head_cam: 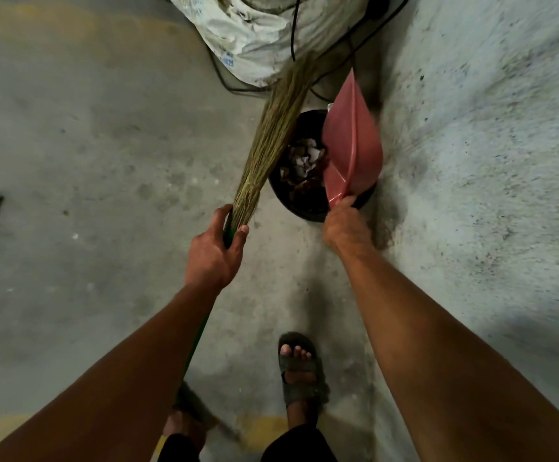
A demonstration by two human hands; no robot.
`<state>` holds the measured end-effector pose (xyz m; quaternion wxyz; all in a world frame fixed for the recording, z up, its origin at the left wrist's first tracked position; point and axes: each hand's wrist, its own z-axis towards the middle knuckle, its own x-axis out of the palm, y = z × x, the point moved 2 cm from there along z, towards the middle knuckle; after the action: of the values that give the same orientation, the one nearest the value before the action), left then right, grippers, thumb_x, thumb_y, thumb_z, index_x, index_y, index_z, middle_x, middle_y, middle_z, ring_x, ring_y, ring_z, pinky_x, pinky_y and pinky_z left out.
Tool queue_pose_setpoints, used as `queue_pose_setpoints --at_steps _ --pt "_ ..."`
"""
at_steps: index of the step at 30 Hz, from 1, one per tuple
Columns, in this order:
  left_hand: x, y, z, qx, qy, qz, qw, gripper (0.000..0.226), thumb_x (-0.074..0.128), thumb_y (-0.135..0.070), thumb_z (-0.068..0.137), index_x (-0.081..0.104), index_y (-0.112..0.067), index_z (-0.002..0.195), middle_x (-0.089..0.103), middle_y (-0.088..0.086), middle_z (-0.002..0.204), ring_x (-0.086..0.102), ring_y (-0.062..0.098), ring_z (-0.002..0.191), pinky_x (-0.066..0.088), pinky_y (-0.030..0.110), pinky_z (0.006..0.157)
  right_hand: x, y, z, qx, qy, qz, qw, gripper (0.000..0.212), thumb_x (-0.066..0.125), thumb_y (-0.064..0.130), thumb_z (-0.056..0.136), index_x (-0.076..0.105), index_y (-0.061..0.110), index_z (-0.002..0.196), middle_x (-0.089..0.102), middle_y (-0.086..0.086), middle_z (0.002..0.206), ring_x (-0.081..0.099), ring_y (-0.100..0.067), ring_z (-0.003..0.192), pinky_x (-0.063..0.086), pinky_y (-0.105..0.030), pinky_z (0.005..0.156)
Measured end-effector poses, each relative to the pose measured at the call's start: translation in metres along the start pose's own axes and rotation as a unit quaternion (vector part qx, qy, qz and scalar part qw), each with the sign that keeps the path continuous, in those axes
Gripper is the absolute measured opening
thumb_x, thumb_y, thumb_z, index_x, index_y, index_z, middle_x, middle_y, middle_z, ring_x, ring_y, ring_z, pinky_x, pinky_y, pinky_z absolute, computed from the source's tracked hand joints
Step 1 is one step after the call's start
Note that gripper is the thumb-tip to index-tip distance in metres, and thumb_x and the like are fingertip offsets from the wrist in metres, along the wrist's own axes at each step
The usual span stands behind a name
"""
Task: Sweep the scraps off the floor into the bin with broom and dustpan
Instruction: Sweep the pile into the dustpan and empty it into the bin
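1. Pink plastic dustpan is tipped steeply over the black bin, its handle gripped by the right hand.
2. The bin stands on the concrete floor and holds crumpled paper scraps.
3. The left hand is wrapped round the broom where green handle meets straw bristles, which lie just left of the bin.
4. A white sack and black cables lie beyond.
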<state>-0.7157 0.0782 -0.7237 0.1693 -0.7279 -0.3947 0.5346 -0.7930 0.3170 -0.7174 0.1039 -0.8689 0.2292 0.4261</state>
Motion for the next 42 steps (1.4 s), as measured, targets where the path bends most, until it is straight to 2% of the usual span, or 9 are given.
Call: queue_pose_setpoints --at_steps 5,9,12,15,22,27,33,38,42 --pt "-0.001 0.002 0.001 0.001 0.0 -0.001 1.0 0.049 0.052 -0.053 0.106 0.036 -0.042 0.151 0.076 0.005 0.115 0.068 0.014 0.061 0.066 0.041 0.062 -0.003 -0.009 -0.016 -0.004 -0.006 0.024 1.0 0.072 0.047 0.023 0.107 0.007 -0.001 0.163 0.057 -0.021 0.147 0.056 -0.04 0.133 0.048 -0.049 0.101" --pt "-0.003 -0.002 -0.001 0.006 0.004 0.0 1.0 0.048 0.051 -0.053 0.107 0.036 -0.041 0.151 0.075 0.006 0.116 0.069 0.014 0.062 0.066 0.042 0.063 -0.016 -0.026 -0.055 -0.007 -0.113 0.073 0.991 0.045 0.05 0.027 0.106 0.039 0.005 0.143 0.068 -0.018 0.122 0.066 -0.041 0.107 0.047 -0.044 0.079" --pt "-0.006 -0.005 -0.001 0.025 -0.004 0.007 1.0 0.047 0.05 -0.054 0.107 0.037 -0.039 0.15 0.077 0.004 0.099 0.065 0.012 0.055 0.062 0.036 0.055 -0.024 -0.045 -0.08 0.013 -0.164 0.123 0.979 0.033 0.051 0.032 0.105 0.049 0.009 0.128 0.066 -0.014 0.103 0.053 -0.029 0.078 0.04 -0.038 0.068" --pt "-0.009 -0.01 0.002 0.034 -0.006 0.009 0.999 0.046 0.051 -0.054 0.107 0.039 -0.039 0.149 0.075 0.002 0.09 0.063 0.012 0.053 0.057 0.03 0.052 -0.034 -0.056 -0.088 0.037 -0.21 0.141 0.967 0.034 0.05 0.036 0.102 0.047 0.012 0.126 0.064 -0.014 0.092 0.053 -0.03 0.074 0.044 -0.039 0.066" --pt "-0.009 -0.019 0.011 0.038 -0.01 0.006 0.999 0.047 0.051 -0.053 0.106 0.038 -0.04 0.149 0.078 0.007 0.104 0.066 0.016 0.06 0.059 0.033 0.061 -0.064 -0.047 -0.062 0.014 -0.276 0.17 0.946 0.039 0.047 0.042 0.105 0.047 0.012 0.129 0.055 -0.005 0.084 0.052 -0.028 0.073 0.04 -0.037 0.066" --pt "-0.004 -0.021 0.01 0.03 -0.021 -0.006 0.999 0.045 0.052 -0.051 0.107 0.04 -0.038 0.148 0.076 0.004 0.097 0.066 0.015 0.058 0.057 0.03 0.057 -0.048 -0.031 -0.033 -0.043 -0.217 0.081 0.972 0.039 0.043 0.047 0.107 0.048 0.013 0.127 0.067 -0.012 0.094 0.06 -0.033 0.074 0.039 -0.036 0.063" --pt "0.004 -0.014 -0.003 0.001 -0.011 -0.013 1.0 0.046 0.052 -0.052 0.107 0.039 -0.041 0.149 0.075 0.004 0.096 0.068 0.017 0.059 0.064 0.041 0.059 -0.008 -0.034 -0.036 -0.065 -0.137 -0.021 0.988 0.055 0.04 0.041 0.111 0.033 0.006 0.153 0.069 -0.021 0.123 0.067 -0.043 0.111 0.047 -0.045 0.082" --pt "0.008 -0.006 -0.007 0.002 -0.004 -0.001 1.0 0.046 0.051 -0.051 0.107 0.037 -0.039 0.149 0.076 0.006 0.112 0.068 0.016 0.062 0.065 0.041 0.063 0.004 -0.015 -0.014 -0.069 -0.034 0.076 0.994 0.066 0.026 0.054 0.111 0.04 0.0 0.145 0.064 -0.029 0.131 0.06 -0.048 0.122 0.047 -0.049 0.094" --pt "0.014 -0.002 -0.007 -0.005 0.003 -0.006 1.0 0.046 0.05 -0.052 0.107 0.037 -0.039 0.15 0.076 0.005 0.104 0.068 0.016 0.06 0.063 0.038 0.059 0.017 0.001 -0.004 -0.043 0.004 0.184 0.982 0.067 0.027 0.053 0.111 0.045 -0.004 0.14 0.062 -0.031 0.132 0.062 -0.049 0.119 0.053 -0.05 0.096"
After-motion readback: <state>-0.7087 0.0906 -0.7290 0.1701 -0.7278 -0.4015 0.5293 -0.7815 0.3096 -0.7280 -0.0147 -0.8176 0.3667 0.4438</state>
